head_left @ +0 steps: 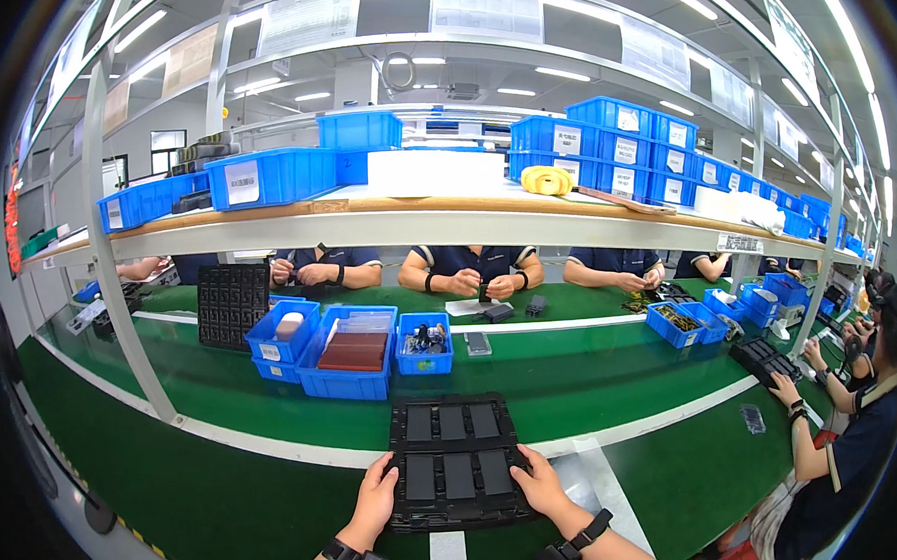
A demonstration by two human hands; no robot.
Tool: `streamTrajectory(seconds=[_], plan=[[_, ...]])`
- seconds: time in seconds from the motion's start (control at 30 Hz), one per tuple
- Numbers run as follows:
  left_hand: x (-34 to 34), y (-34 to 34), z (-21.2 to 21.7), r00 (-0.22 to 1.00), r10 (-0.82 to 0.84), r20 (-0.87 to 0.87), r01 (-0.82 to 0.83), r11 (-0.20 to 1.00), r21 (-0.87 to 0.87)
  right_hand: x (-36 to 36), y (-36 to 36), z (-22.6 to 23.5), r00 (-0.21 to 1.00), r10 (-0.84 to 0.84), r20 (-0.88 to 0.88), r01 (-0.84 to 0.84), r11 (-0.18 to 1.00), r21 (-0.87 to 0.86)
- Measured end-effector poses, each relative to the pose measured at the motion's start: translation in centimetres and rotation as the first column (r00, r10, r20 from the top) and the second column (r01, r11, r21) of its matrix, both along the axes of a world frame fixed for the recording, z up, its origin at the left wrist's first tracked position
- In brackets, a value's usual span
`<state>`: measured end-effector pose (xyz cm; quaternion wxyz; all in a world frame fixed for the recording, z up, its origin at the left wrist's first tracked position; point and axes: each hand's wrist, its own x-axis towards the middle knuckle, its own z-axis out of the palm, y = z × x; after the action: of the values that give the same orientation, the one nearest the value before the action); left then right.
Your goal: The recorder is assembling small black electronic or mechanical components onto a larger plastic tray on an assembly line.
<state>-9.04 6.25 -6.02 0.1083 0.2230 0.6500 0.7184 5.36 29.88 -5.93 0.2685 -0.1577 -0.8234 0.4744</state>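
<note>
Factory assembly line: a long green conveyor belt (573,375) runs between rows of seated workers in dark uniforms (473,264), with blue plastic parts bins (347,359) and an overhead metal-framed shelf (416,221).

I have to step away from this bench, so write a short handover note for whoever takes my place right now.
Left hand grips the left edge of the black tray; right hand grips its right edge. The tray lies flat on the green belt, its six pockets filled with dark flat parts. Blue bins stand just beyond it. Done: tray looks full. Left: moving it on, judging by the grip.
</note>
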Motion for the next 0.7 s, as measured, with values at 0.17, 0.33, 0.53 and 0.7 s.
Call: streamTrajectory(seconds=[0.17,0.33,0.53,0.7], plan=[[-0.4,0.0,-0.6,1.0,-0.002,-0.024,0.002,1.0,-0.01,-0.2,0.1,-0.5,0.994,-0.024,-0.103,0.023,1.0,-0.003],[-0.3,0.1,-0.5,0.998,0.02,-0.062,-0.023,0.999,-0.035,-0.1,0.1,-0.2,0.999,-0.013,-0.05,0.013,1.0,-0.009],[0.1,0.0,0.2,0.996,0.027,-0.08,-0.031,0.998,-0.046,-0.1,0.0,0.1,1.0,-0.003,-0.007,0.002,1.0,-0.005],[-0.1,0.1,-0.3,0.997,0.021,-0.073,-0.024,0.999,-0.04,-0.3,0.4,-0.7,0.999,0.01,-0.04,-0.01,1.0,-0.013]])
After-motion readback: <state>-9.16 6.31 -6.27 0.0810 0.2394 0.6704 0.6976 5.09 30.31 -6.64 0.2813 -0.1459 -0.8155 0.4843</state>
